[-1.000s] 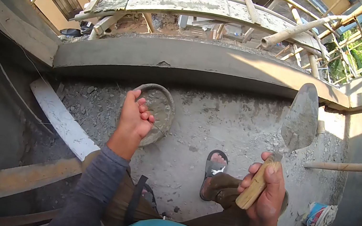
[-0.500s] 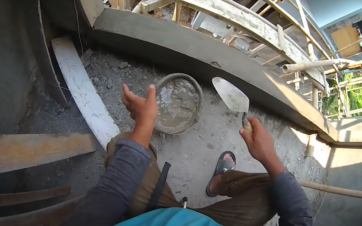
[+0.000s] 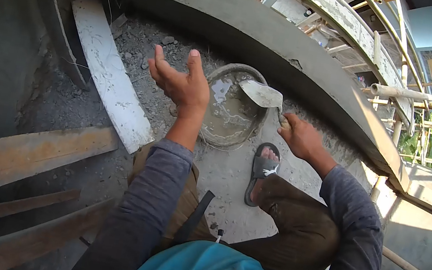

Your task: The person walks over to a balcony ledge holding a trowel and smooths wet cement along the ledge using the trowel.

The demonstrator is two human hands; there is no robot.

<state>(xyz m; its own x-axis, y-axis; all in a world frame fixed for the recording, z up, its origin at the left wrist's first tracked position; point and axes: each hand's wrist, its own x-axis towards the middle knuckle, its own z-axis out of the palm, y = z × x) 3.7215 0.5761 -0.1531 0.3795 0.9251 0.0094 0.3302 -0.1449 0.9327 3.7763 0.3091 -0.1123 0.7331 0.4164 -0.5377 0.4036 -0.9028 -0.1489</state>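
While my right hand [image 3: 299, 138] is closed around the handle of the trowel [image 3: 261, 94], its blade reaches out past my knuckles, over the far rim of the bucket [image 3: 242, 67]; whether it touches the grey wet mix [image 3: 226, 115], I can't tell. My left hand [image 3: 187, 86] holds nothing, palm turned up and fingers apart, just beside the bucket. The trowel should feel light and stiff, best held by its handle, since the blade may be slick. The bucket looks heavy and liable to slop, so I'd want both hands under its rim. I count one trowel, one bucket and, beyond my left wrist, one white-smeared board [image 3: 107, 72].
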